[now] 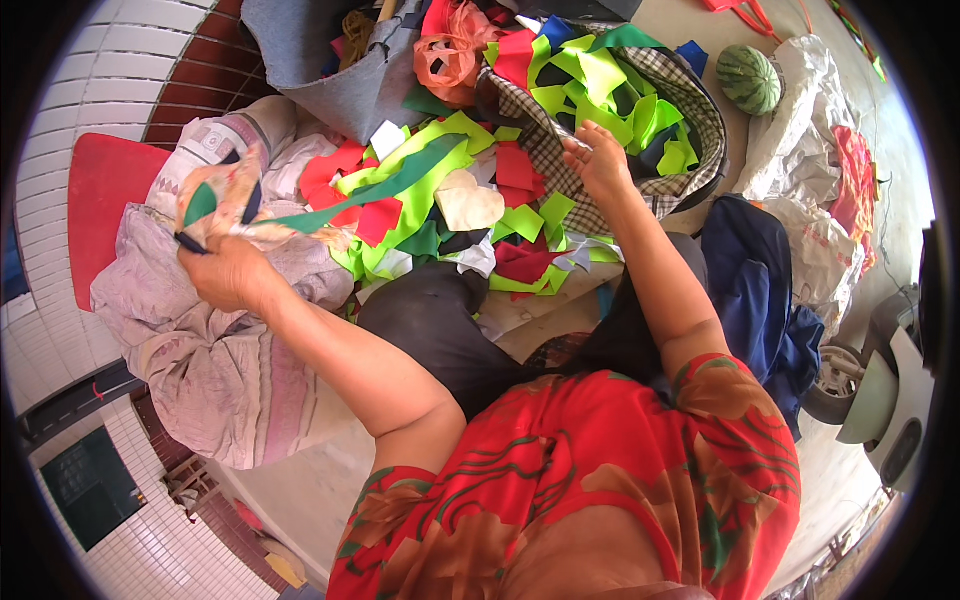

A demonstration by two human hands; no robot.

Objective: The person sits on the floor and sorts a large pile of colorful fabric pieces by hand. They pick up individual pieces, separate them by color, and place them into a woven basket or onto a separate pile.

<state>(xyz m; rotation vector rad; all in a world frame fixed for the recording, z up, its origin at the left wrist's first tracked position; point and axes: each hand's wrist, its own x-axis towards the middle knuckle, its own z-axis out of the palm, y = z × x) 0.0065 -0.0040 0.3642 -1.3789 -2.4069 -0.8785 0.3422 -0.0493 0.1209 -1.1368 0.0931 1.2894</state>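
My left hand [225, 272] is closed on a bunch of fabric scraps [232, 195], some patterned pale orange, some green and navy. A long dark green strip [385, 188] stretches from near this bunch across the pile. My right hand [602, 165] is raised over the near rim of a checkered bag [560, 165], its fingers loosely stretched and apart. Lime green scraps [600, 80] fill the bag, with some dark ones among them. Between my hands spreads a pile of red, lime, green and white scraps [470, 205], lying in front of my knees.
Left of the pile lies a crumpled pale cloth [215, 350], with a red panel [105, 215] behind it. A grey-blue container [340, 85] stands at the back. At right are a watermelon [749, 80], white plastic sacks [800, 130], dark blue cloth [750, 270] and a wheeled vehicle [895, 390].
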